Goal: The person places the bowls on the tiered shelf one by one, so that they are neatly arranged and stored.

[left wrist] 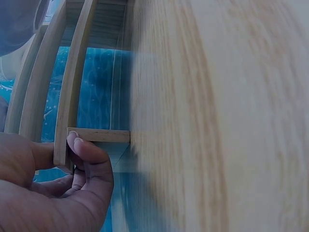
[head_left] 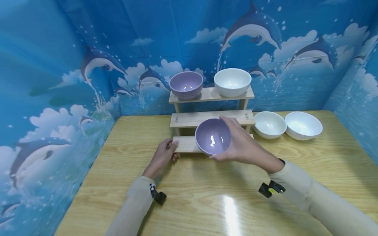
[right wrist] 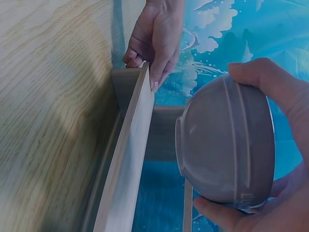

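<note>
My right hand (head_left: 243, 142) grips a purple bowl (head_left: 211, 136) by its rim side, thumb on one side and fingers on the other. In the right wrist view the bowl (right wrist: 222, 145) hangs above the lowest tier of a wooden stand, with a gap under its foot. The left end of that lowest tier (head_left: 184, 144) is pinched by my left hand (head_left: 161, 153). The left wrist view shows the left thumb on the tier's upper face and curled fingers (left wrist: 96, 164) beneath it.
On the stand's top tier sit another purple bowl (head_left: 186, 86) and a white bowl (head_left: 232, 82). The middle tier (head_left: 206, 118) is between. Two more white bowls (head_left: 269, 125) (head_left: 303, 126) stand on the wooden table (head_left: 183, 203) right of the stand. A dolphin-print curtain (head_left: 165, 39) surrounds the table.
</note>
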Action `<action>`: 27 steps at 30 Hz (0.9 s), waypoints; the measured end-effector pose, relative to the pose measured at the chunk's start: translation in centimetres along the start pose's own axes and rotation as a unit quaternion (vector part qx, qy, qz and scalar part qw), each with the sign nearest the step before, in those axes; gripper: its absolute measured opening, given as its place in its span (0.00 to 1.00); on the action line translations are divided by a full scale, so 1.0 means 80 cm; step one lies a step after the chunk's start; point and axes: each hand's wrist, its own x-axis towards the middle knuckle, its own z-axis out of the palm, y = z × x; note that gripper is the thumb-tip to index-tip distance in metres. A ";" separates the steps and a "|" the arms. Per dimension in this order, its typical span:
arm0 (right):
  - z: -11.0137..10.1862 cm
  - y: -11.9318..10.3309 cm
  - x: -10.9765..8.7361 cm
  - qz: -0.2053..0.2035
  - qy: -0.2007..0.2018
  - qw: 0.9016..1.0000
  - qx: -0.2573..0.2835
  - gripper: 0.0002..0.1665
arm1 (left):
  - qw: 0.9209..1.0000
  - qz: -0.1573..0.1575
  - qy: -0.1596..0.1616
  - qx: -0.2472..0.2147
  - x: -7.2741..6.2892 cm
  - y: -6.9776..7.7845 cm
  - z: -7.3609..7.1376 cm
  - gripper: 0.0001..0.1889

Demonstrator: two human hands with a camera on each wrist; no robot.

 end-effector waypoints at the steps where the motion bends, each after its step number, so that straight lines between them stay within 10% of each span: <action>1: 0.001 -0.001 0.001 0.000 0.001 1.000 0.000 0.80 | 1.000 0.002 -0.002 -0.001 0.000 0.000 0.000 0.28; 27: 0.022 -0.021 0.039 -0.026 0.028 0.999 0.025 0.79 | 1.000 0.003 -0.006 -0.018 -0.001 0.001 -0.001 0.28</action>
